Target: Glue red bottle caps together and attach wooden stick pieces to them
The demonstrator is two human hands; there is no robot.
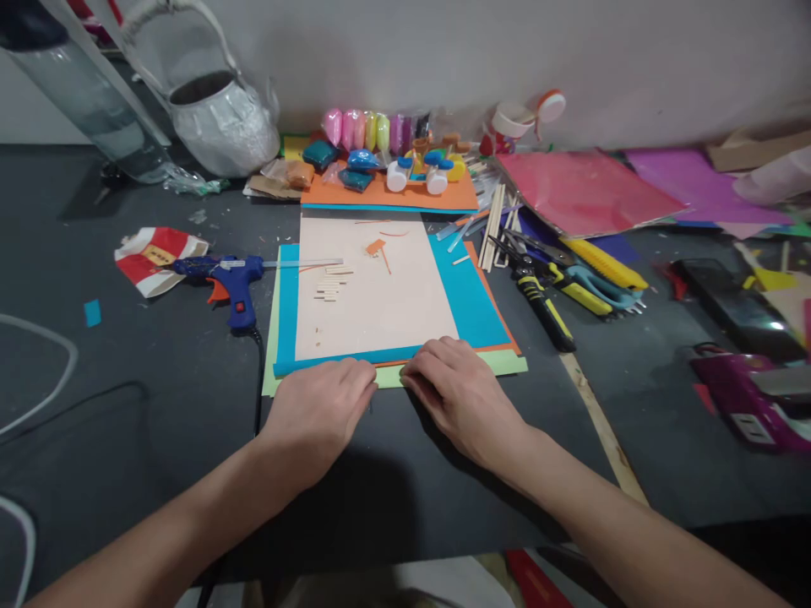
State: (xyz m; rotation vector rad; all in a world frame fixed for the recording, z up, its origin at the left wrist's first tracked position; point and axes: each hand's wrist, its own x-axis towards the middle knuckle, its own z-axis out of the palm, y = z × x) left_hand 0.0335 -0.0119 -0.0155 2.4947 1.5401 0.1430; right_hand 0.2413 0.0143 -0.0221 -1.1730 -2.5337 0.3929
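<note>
My left hand [323,409] is closed at the front edge of a stack of coloured sheets, its fingertips hidden beneath it. My right hand [465,401] curls inward close beside it, fingers bent down at the same edge; what they grip, if anything, is hidden. Between the hands a strip of the light green sheet [388,377] shows, under an orange one and a blue sheet [465,291]. A pale sheet [386,300] lies on top, bearing short stick pieces [329,285] in a row and orange scraps [376,247].
Left of the sheets lies a blue glue gun [236,283], its cord running forward. Pliers [538,300] and wooden sticks [492,228] lie to the right. Clay packets [358,131] and a small wheeled model [424,171] stand behind. A purple device [751,397] sits far right.
</note>
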